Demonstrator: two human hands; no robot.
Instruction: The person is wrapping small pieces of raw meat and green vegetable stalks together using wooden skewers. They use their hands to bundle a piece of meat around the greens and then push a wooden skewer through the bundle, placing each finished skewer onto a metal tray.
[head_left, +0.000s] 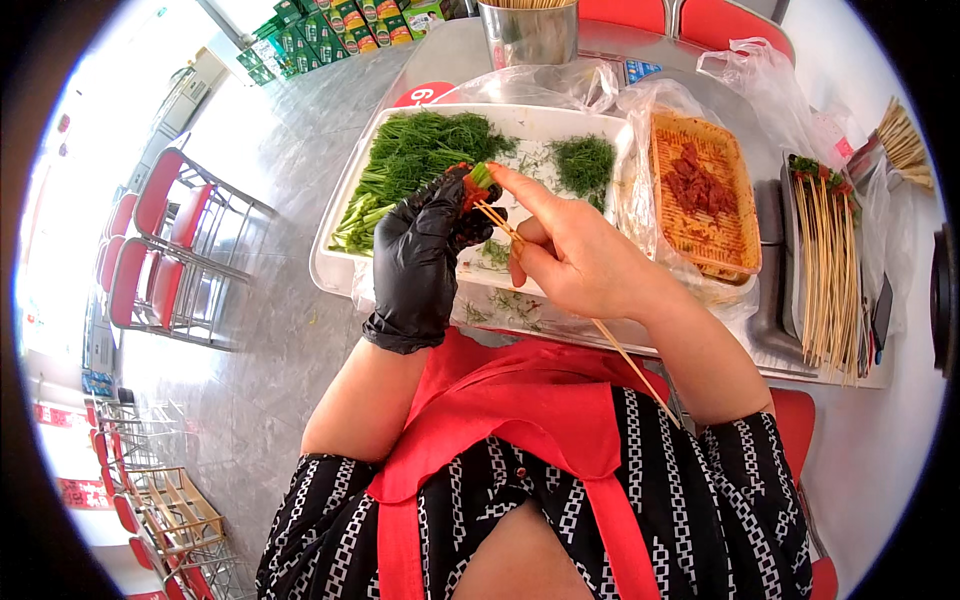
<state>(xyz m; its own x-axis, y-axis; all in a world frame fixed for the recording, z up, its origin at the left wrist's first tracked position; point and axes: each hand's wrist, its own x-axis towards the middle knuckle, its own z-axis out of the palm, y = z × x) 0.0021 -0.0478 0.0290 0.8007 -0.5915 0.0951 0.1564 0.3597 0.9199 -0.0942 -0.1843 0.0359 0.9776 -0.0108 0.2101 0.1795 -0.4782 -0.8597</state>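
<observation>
My left hand (424, 251), in a black glove, grips a small roll of red meat (474, 189) wrapped around green stems. In my bare right hand (577, 251) are thin bamboo skewers (630, 360), their upper ends at the meat and their lower ends reaching toward my apron. My right index finger touches the green stem end at the top of the roll. Beneath both hands lies a white tray (551, 116), with a big heap of feathery green herbs (431, 146) on its left and a smaller bunch (583, 163) on its right.
Right of the tray, an orange-stained plastic basket (705, 232) holds red meat pieces (697, 184). Farther right, loaded skewers (825, 255) lie in a dark tray near scissors-like handles (881, 319). A metal pot of sticks (529, 34) stands behind. Red chairs (161, 195) stand at left.
</observation>
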